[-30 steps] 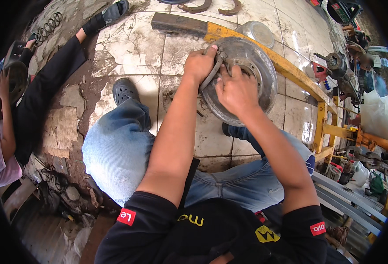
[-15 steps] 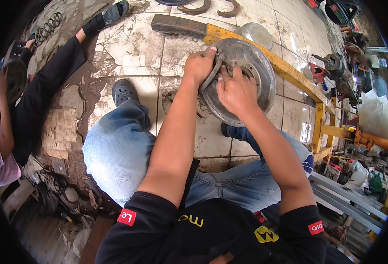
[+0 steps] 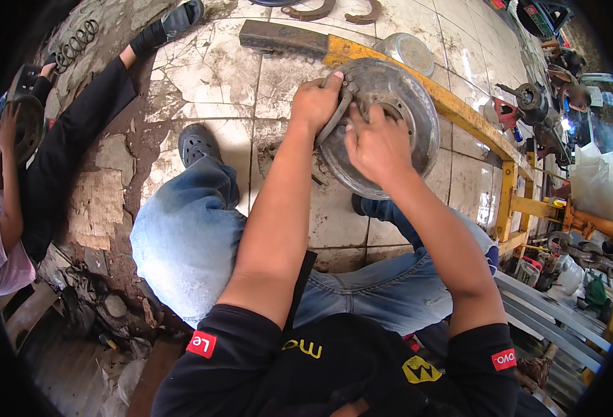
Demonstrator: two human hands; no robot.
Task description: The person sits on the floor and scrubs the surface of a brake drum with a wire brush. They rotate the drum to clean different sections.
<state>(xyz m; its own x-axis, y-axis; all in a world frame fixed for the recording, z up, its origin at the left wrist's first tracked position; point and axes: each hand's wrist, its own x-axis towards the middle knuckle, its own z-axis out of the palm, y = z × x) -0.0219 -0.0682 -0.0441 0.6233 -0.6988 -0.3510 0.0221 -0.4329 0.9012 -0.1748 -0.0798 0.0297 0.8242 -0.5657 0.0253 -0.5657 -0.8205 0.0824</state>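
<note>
Hardly anything shifts over the last second: the left hand (image 3: 314,104) keeps gripping the disc (image 3: 384,78) at its edge, the hose (image 3: 332,125) just right of that hand, while the right hand (image 3: 378,142) stays curled over its face, grasp unclear, so work apparently continues there.

A coil spring (image 3: 76,46) and curved metal parts (image 3: 312,16) suggest a workshop.

At frame centre, the brake plate (image 3: 423,104) looks dull, worn metal; the yellow bar (image 3: 459,112) above right, scuffed painted metal; floor tiles (image 3: 467,182), grimy, glossy; jeans (image 3: 185,240) lower left, matt denim.
</note>
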